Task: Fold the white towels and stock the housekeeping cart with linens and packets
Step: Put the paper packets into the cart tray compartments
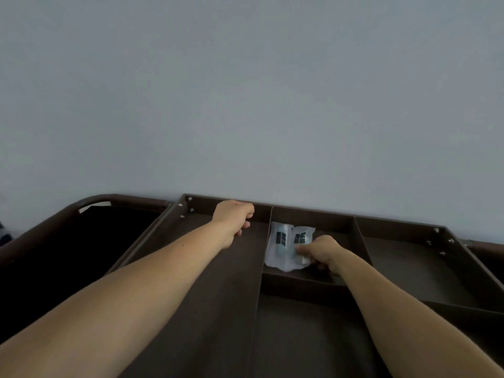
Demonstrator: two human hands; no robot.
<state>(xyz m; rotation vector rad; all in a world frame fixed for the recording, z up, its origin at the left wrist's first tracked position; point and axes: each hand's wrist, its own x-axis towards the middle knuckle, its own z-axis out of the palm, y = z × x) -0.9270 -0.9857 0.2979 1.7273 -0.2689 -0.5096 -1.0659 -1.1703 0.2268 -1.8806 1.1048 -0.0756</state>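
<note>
The dark brown housekeeping cart top (218,296) is split by dividers into several compartments. Two clear plastic packets (283,245) with dark labels lie in the small middle back compartment. My right hand (320,253) rests on the right packet, fingers curled on its lower edge. My left hand (231,219) reaches into the long left compartment, fingers bent at the cart's back wall with nothing visible in them. No towels are in view.
A plain grey wall (245,91) stands directly behind the cart. At the left, a dark bag frame (90,203) with a curved rail adjoins the cart. The right compartment (409,263) holds nothing visible.
</note>
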